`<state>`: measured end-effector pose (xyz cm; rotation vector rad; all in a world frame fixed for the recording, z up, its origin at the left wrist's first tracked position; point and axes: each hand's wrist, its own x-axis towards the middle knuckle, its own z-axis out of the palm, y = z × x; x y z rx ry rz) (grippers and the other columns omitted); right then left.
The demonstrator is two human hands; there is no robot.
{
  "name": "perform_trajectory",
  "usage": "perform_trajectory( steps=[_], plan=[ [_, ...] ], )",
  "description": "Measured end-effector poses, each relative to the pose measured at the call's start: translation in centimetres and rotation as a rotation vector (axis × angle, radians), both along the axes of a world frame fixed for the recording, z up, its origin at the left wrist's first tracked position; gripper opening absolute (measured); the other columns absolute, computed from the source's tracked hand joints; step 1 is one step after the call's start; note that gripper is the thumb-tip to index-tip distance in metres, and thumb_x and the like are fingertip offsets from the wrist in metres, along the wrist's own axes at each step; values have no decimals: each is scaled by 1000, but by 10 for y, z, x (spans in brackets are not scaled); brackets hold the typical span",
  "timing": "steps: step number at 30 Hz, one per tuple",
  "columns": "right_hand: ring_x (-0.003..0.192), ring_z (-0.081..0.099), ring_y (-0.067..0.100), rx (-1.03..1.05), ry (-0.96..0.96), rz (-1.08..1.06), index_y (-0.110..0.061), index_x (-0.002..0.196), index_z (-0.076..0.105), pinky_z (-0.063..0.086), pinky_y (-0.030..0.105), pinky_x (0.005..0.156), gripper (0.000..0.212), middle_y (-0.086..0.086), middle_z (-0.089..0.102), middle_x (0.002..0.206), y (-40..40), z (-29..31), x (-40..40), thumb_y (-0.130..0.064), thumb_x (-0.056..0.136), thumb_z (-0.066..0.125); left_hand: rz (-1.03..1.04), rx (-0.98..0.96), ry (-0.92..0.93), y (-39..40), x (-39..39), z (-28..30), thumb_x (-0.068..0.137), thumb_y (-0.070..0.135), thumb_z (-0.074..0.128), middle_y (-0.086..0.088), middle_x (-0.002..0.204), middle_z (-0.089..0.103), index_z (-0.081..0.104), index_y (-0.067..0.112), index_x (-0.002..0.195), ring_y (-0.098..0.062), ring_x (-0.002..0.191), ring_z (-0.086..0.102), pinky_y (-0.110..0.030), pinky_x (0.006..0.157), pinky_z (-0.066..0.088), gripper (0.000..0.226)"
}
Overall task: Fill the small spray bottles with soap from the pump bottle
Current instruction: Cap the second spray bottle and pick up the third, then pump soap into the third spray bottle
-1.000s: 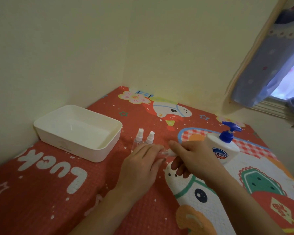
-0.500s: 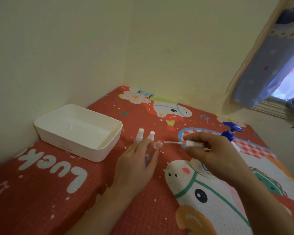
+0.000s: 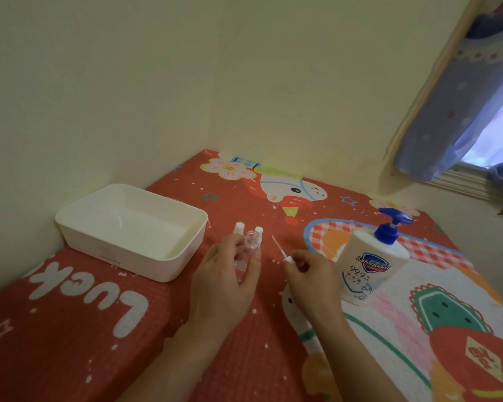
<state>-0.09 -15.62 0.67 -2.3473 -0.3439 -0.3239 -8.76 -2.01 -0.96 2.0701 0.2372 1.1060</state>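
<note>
My left hand (image 3: 227, 281) grips a small clear spray bottle (image 3: 249, 249) upright, its neck uncapped. My right hand (image 3: 308, 274) pinches that bottle's white spray head (image 3: 288, 259), whose thin dip tube (image 3: 278, 246) points up and to the left, clear of the bottle. Two more small spray bottles with white caps (image 3: 238, 227) (image 3: 259, 230) stand just behind my left hand, mostly hidden by it. The white pump bottle of soap (image 3: 369, 265) with a blue pump (image 3: 389, 224) stands right of my right hand.
A white rectangular plastic tray (image 3: 183, 256) sits to the left near the wall. Everything rests on a red cartoon-print mat (image 3: 70, 329) in a room corner. A window with a blue curtain (image 3: 459, 111) is at the upper right.
My right hand drew the spray head and tube out of the bottle, then brought it back lower and closer. My left hand turned the bottle upright. The pump bottle is uncovered again.
</note>
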Motion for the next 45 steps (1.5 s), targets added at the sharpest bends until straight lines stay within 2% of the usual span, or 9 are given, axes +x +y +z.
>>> perform_trajectory(
  steps=[5, 9, 17, 21, 27, 32, 39, 41, 45],
  plan=[
    [73, 59, 7, -101, -39, -49, -20, 89, 70, 55, 33, 67, 22, -10, 64, 79, 18, -19, 5, -36, 84, 56, -1, 6, -43, 1, 1, 1, 92, 42, 58, 14, 94, 64, 55, 25, 109, -4, 84, 60, -26, 69, 52, 24],
    [74, 57, 9, -152, -41, -68, -25, 83, 61, 52, 30, 63, 13, -11, 60, 76, 24, -22, 6, -36, 84, 56, -6, 6, -55, 1, 2, 0, 92, 42, 57, 14, 95, 64, 58, 22, 110, -5, 85, 61, -28, 69, 53, 27],
    [83, 53, 14, -251, -107, -31, -21, 87, 56, 47, 29, 66, 15, -8, 57, 84, 25, -27, 4, -36, 86, 54, 1, 32, -58, -1, 1, 2, 92, 41, 56, 15, 94, 63, 58, 22, 107, -3, 83, 58, -21, 69, 49, 24],
    [93, 57, 10, -162, -88, -18, -24, 111, 60, 53, 32, 79, 33, -9, 62, 99, 14, -20, -2, -47, 88, 53, -4, 39, -41, -2, 0, 2, 91, 40, 57, 15, 94, 62, 58, 22, 106, -2, 83, 57, -17, 70, 47, 23],
    [77, 58, 2, 49, -241, -37, -21, 99, 69, 53, 24, 70, 12, -15, 62, 84, -31, 12, -20, -24, 93, 60, -26, 31, -1, -6, -1, 2, 91, 42, 58, 15, 93, 63, 58, 23, 108, -1, 82, 57, -7, 67, 39, 25],
    [77, 61, 8, 159, -330, -108, -20, 102, 70, 50, 20, 66, 13, -11, 63, 85, -73, 41, -21, -18, 91, 62, -52, 20, -16, -21, 1, 8, 92, 46, 53, 14, 95, 62, 59, 24, 108, -2, 83, 54, -15, 69, 42, 27],
    [78, 61, 13, 217, -340, -181, -19, 99, 66, 54, 31, 64, 10, -2, 67, 93, -109, 57, -6, -21, 89, 65, -154, 4, 17, -52, 10, 25, 93, 48, 50, 17, 89, 64, 57, 34, 109, -1, 83, 60, -24, 71, 48, 22],
    [84, 59, 15, 199, -340, -212, -22, 99, 61, 55, 38, 71, 17, -2, 63, 96, -114, 59, 1, -27, 85, 68, -187, -24, 13, -63, 16, 33, 94, 46, 52, 19, 87, 64, 58, 34, 109, 2, 82, 59, -25, 72, 49, 21],
    [116, 51, 17, 73, -179, -157, -23, 130, 51, 50, 42, 93, 63, -4, 51, 125, -120, 60, 18, -45, 76, 75, -245, -60, -10, -78, 28, 47, 96, 42, 54, 16, 89, 65, 60, 29, 111, 0, 81, 60, -33, 72, 54, 21]
  ],
)
